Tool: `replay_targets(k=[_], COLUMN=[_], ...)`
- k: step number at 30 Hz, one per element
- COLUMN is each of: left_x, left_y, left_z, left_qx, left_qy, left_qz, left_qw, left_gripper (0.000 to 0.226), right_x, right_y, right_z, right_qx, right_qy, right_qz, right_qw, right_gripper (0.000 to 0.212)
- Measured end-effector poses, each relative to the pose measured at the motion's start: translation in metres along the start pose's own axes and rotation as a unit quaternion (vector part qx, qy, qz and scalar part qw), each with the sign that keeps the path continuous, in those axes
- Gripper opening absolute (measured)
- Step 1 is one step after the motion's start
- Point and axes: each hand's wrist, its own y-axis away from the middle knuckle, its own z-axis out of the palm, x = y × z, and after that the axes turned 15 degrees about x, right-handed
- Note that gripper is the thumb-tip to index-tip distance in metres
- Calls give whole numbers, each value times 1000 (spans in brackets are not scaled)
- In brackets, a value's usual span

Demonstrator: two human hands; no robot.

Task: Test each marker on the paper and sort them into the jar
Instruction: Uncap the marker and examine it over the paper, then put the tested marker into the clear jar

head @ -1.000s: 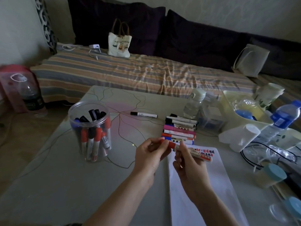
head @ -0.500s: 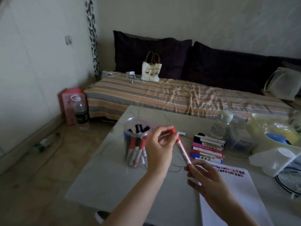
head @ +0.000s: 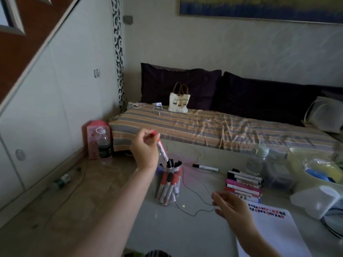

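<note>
At the pale table's near right edge lies the white sheet of paper (head: 274, 232), its top rows filled with red and black test marks. The right hand (head: 230, 206) hovers beside it, fingers loose, holding nothing. Farther in, the left hand (head: 146, 147) pinches a red-capped white marker (head: 161, 148) over the clear plastic jar (head: 168, 184) (already well stocked). Sorting step; next, lower and release it.

Paper (head: 274, 236) cut off by the bottom edge, its small coloured marks seemingly illegible, jar (head: 168, 184) blurred.
</note>
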Motion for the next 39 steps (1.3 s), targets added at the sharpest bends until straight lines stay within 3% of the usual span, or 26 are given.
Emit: replay_targets(k=[6, 11, 15, 17, 20, 23, 26, 31, 39], left_x=[-38, -38, -22, -29, -74, -120, -145, -172, -174], left_y=[24, 28, 65, 102, 144, 153, 149, 146, 144], left_z=[1, 9, 28, 37, 39, 35, 34, 35, 36], left_qx=[-136, -267, -259, -311, -412, -465, -515, -516, -521], left_qy=[-174, -380, -248, -201, -249, -342, -404, -383, -370], left_qz=[92, 199, 325, 306, 198, 180, 154, 155, 139], left_qw=[971, 863, 875, 877, 854, 797, 740, 750, 756], left_gripper=[13, 21, 13, 8, 23, 41, 55, 49, 47], right_x=[12, 24, 35, 41, 54, 69, 70, 71, 83], right_y=[-5, -18, -33, -43, -64, -99, -138, -195, -226], right_z=[-19, -31, -29, -25, -18, -13, 3, 52, 77], right_qx=[20, 41, 51, 64, 78, 41, 4, -76, -99], right_qy=[-8, -1, 1, 4, 70, 218, 337, 428, 579], right_qz=[30, 43, 60, 78, 59, -48, -170, -216, -179], right_qw=[999, 998, 997, 995, 993, 974, 926, 874, 789], right_gripper=[12, 15, 13, 9, 7, 17, 31, 27, 30])
